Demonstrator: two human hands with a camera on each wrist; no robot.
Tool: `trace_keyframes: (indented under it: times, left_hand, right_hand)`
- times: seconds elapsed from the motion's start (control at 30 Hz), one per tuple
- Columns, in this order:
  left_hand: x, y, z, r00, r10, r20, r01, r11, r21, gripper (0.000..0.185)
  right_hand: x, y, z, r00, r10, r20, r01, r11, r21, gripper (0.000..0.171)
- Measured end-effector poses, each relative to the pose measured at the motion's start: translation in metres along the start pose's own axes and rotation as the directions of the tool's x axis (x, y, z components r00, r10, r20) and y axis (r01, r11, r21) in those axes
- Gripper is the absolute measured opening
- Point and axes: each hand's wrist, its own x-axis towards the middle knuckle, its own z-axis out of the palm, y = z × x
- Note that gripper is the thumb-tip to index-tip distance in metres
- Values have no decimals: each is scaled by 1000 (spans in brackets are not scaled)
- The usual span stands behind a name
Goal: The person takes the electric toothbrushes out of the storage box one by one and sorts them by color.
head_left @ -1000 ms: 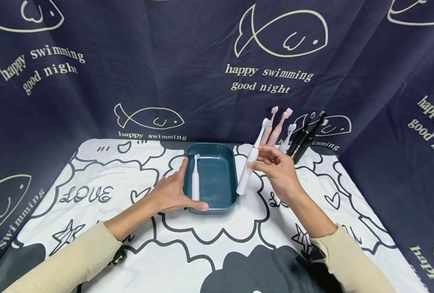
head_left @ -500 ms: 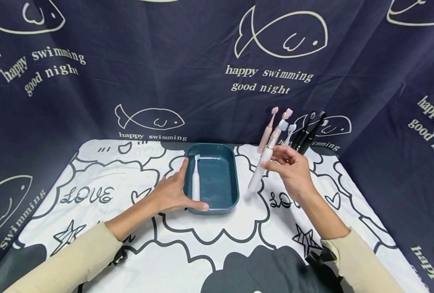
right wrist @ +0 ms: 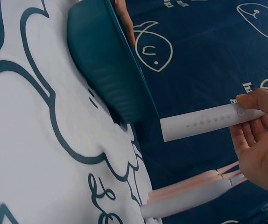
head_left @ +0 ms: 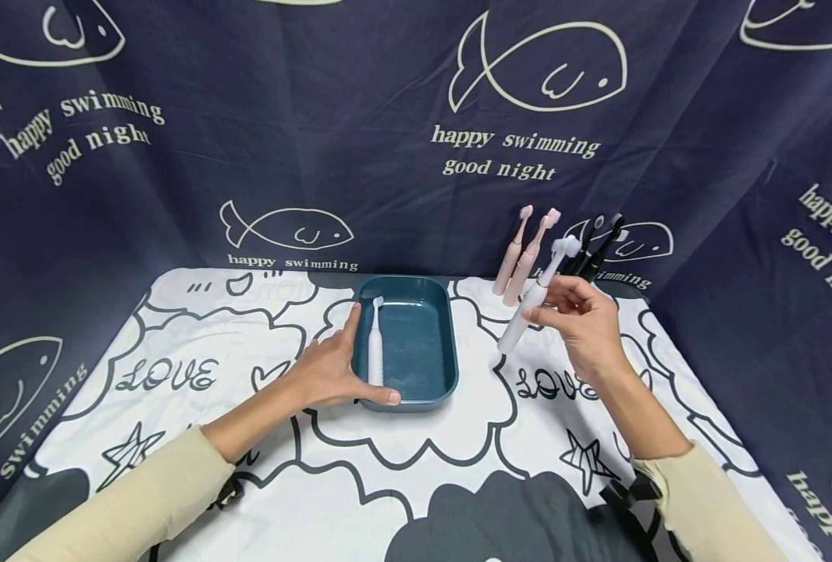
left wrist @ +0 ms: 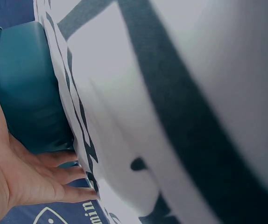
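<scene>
My left hand rests with straight, spread fingers along the left side of a dark teal tray, its thumb over the front rim. Inside the tray lies a white electric toothbrush along the left wall. To the right of the tray, my right hand pinches a second white electric toothbrush by its handle, thumb against fingers. This one is raised above the cloth and tilted, head up and to the right. In the right wrist view, a row of small dots and a button mark the held handle.
Two pink toothbrushes stand upright behind the right hand. Another white one stands beside them, mostly hidden in the head view. Black toothbrushes are farther right, partly behind the hand. A navy fish-print curtain backs the patterned white cloth.
The right hand has carried the held toothbrush to the right, away from the tray, passing in front of the pink ones and now overlapping the standing white one. Left hand and tray have stayed put.
</scene>
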Motion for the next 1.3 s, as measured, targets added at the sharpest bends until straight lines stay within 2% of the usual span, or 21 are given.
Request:
trace_keyframes:
  times: [0.27, 0.73, 1.0, 1.3]
  left_hand:
    - [0, 0, 1, 1000, 7, -9, -7, 1000, 5, 173]
    - [0, -1, 1, 1000, 2, -7, -2, 1000, 0, 173]
    - [1, -1, 1, 1000, 5, -7, -5, 1000, -2, 173]
    - [1, -1, 0, 1000, 3, 2, -3, 1000, 4, 172]
  right_hand:
    - [4, -3, -14, 999, -8, -51, 10, 999, 31, 63]
    - [15, 7, -32, 990, -17, -143, 23, 999, 44, 62]
    - [23, 12, -43, 982, -6, -186, 11, 1000, 27, 60]
    - [32, 23, -54, 968, 42, -247, -34, 999, 38, 58]
